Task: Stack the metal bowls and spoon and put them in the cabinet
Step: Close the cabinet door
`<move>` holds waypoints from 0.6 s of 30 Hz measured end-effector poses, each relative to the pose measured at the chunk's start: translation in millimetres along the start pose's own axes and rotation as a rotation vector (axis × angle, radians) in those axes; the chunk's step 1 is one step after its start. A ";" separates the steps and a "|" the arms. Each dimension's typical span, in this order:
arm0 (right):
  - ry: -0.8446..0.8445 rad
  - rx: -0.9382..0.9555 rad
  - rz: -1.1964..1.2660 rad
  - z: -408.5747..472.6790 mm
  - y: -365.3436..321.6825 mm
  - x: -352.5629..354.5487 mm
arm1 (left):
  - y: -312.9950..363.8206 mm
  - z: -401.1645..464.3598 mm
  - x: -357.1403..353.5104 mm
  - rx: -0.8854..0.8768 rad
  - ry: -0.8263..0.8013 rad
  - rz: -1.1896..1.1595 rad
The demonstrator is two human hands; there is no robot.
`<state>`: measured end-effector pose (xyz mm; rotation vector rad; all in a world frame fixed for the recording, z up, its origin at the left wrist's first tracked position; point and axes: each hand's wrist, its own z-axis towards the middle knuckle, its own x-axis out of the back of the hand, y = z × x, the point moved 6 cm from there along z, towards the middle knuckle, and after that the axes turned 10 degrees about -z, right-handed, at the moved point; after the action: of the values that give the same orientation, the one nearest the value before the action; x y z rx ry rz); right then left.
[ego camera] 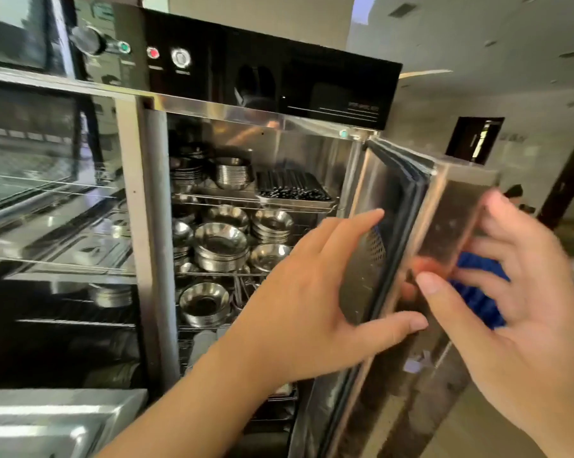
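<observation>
Head view, cabinet [312,150] with its right door [421,233] swung open toward me. My left hand [299,302] lies flat on the door's inner face, fingers [361,219] spread and extended, thumb stretched along the lower inner edge; it grips nothing. My right hand [526,309] cups the door's outer edge, thumb on the near rim, fingers loosely curled round the far side; it holds only the door, no bowl and no spoon. The right hand is blurred, so how firmly it presses I cannot tell.

The bowls [221,247] stand in nested stacks on the wire shelves [213,198] inside, on at least three levels, well apart from both hands and left of the left hand's fingers. A tray of dark rod-like utensils [294,188] sits on the upper shelf beside a stack of bowls; whether a spoon lies anywhere I cannot tell.

Handling, as I judge it: thin polished steel, stiff, light singly but weighty as a stack, slippery on its curved wall, not fragile though noisy and prone to slide when nested off-centre. The best hold would be under the rolled rim, thumb over the lip, or both palms beneath the lowest bowl of a stack. The door itself is rigid and hinged at the right; its edge gives a sure purchase.
</observation>
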<state>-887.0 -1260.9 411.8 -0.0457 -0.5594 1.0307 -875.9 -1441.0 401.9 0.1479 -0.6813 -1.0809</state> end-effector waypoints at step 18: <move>-0.394 0.147 -0.033 25.2 -67.7 -243.5 | -131.8 -36.3 179.3 0.228 0.262 0.244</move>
<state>-938.9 -1502.1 351.3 0.3018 -0.8357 1.0518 -903.4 -1664.7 395.3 0.3858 -0.5674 -0.7322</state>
